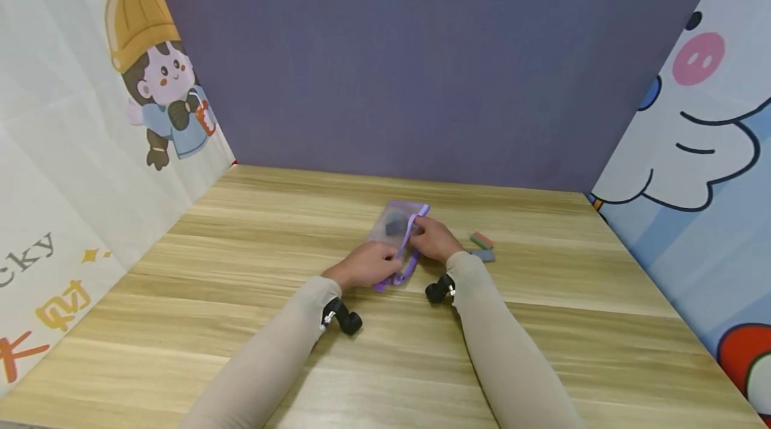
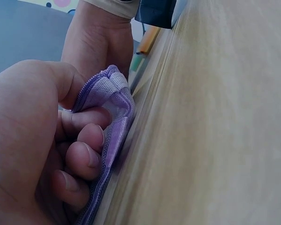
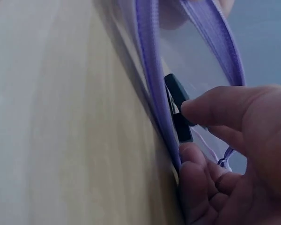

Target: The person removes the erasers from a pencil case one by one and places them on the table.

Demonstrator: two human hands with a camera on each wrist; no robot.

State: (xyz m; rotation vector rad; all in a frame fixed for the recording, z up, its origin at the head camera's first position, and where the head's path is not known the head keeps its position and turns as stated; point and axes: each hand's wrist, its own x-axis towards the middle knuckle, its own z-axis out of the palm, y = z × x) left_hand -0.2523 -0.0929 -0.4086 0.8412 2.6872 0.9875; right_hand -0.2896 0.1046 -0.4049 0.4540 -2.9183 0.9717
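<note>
A pouch (image 1: 381, 231) of see-through mesh with purple zip edging lies at the middle of the table, its mouth parted toward the right. My left hand (image 1: 369, 264) grips the zip edge, and the left wrist view shows its fingers curled round the purple trim (image 2: 116, 140). At the mouth, my right hand (image 1: 438, 239) pinches a small dark block (image 3: 181, 126) between thumb and fingertips. Another dark piece (image 3: 176, 89) sits close above it. Through the mesh in the head view, a dark shape (image 1: 394, 224) shows inside the pouch.
A red-and-green block (image 1: 482, 239) and a grey-blue block (image 1: 484, 255) lie just right of my right hand. Behind the wooden table (image 1: 289, 215) stands a grey-purple panel (image 1: 391, 67). Printed cartoon sheets flank both sides.
</note>
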